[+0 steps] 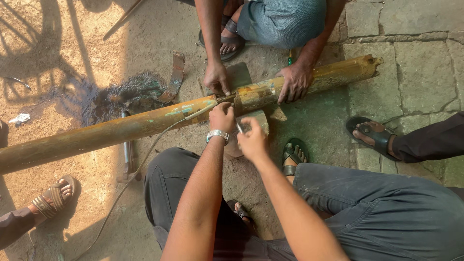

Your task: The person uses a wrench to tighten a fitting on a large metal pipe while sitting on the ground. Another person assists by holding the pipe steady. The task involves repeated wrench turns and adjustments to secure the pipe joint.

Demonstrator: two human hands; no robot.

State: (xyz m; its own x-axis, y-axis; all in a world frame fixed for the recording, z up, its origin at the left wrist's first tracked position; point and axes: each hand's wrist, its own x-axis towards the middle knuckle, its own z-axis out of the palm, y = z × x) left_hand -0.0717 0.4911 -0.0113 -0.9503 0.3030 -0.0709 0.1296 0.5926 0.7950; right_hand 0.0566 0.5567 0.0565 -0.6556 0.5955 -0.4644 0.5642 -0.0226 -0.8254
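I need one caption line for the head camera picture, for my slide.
Squatting person's left hand and right hand work at the joint of a rusty pipe, steadied by a co-worker's hands.

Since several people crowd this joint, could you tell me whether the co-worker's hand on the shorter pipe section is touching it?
Touching. The head view shows the co-worker's hand laid over the shorter pipe section, fingers wrapped down its near side.
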